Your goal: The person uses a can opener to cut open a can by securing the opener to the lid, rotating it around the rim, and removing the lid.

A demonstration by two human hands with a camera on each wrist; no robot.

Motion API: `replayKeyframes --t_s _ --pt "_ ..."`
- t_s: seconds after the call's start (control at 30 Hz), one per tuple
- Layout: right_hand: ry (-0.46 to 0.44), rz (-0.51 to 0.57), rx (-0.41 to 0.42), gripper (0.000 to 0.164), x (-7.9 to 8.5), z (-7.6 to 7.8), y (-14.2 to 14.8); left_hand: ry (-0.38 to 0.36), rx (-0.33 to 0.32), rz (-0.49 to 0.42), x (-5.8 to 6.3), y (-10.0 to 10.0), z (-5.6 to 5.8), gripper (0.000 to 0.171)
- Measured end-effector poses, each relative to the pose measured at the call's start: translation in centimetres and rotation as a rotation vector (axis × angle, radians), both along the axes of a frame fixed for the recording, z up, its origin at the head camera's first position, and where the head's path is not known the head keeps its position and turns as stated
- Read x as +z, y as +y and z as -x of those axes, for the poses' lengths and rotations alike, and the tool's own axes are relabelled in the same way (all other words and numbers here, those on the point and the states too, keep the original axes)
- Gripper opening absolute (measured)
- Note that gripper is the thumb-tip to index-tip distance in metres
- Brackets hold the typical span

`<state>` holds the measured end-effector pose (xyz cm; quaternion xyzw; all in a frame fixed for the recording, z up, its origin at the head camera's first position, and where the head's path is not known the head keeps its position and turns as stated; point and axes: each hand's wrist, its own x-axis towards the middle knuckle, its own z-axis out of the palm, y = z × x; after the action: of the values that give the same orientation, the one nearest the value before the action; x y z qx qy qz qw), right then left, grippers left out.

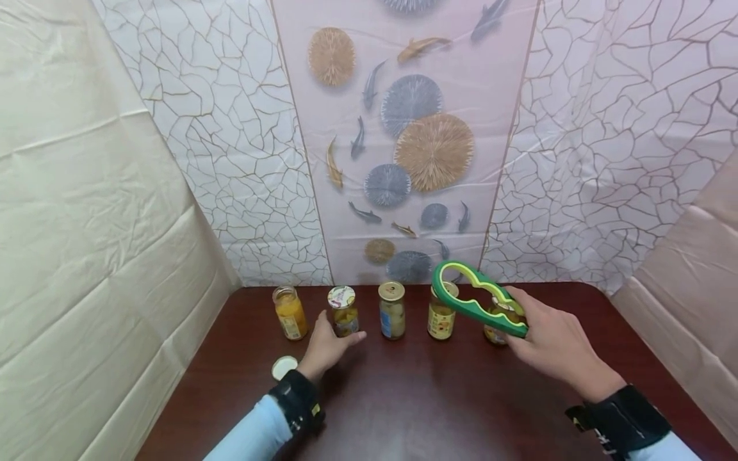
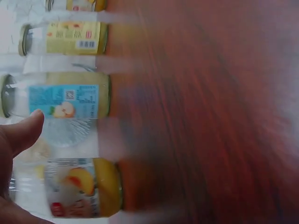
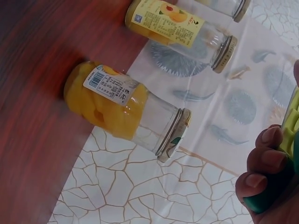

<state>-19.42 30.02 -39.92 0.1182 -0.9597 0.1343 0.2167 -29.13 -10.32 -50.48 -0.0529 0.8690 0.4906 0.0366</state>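
My left hand (image 1: 327, 349) reaches toward a glass jar of yellow fruit with a patterned lid (image 1: 344, 314), thumb and fingers spread in front of it. In the left wrist view that jar (image 2: 107, 186) stands beside the fingers; contact is hard to tell. My right hand (image 1: 556, 339) grips a green jar opener (image 1: 474, 312) by one end, held up above the table. Behind the opener stands a partly hidden jar (image 1: 494, 334), seen whole in the right wrist view as a lidded jar of yellow fruit (image 3: 107, 102).
An uncapped jar of orange fruit (image 1: 291, 315) stands at the far left, with a loose lid (image 1: 284, 367) on the dark table (image 1: 426, 403) before it. Two more lidded jars, one blue-labelled (image 1: 393, 314) and one yellow-labelled (image 1: 441, 323), stand mid-row. A patterned cloth (image 1: 375, 224) hangs behind.
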Motion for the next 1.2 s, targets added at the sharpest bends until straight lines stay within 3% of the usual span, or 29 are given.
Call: replayKeyframes --t_s 0.1,0.23,0.43,0.6,1.0,1.2 --pt "-0.014 0.02 -0.007 0.072 0.0 -0.1 -0.2 0.008 0.032 -0.077 -0.5 0.7 1.3 0.11" --pt "-0.045 0.036 -0.015 0.071 0.1 -0.2 -0.5 0.036 0.061 -0.114 -1.0 1.2 2.3 0.098" --pt "-0.085 0.042 -0.015 0.074 0.3 -0.3 -0.9 0.102 0.071 -0.127 -1.2 1.0 2.9 0.078" --pt "-0.124 0.058 -0.014 0.075 0.3 -0.2 -1.1 0.095 0.041 -0.146 -1.4 0.6 3.2 0.075" --pt "-0.092 0.026 0.054 0.077 0.7 -0.8 -1.8 0.079 -0.01 -0.184 -1.3 0.5 1.9 0.07" --pt "-0.122 0.021 0.077 0.079 1.2 -0.6 -2.9 0.114 -0.07 -0.195 -0.1 1.4 -0.4 0.067"
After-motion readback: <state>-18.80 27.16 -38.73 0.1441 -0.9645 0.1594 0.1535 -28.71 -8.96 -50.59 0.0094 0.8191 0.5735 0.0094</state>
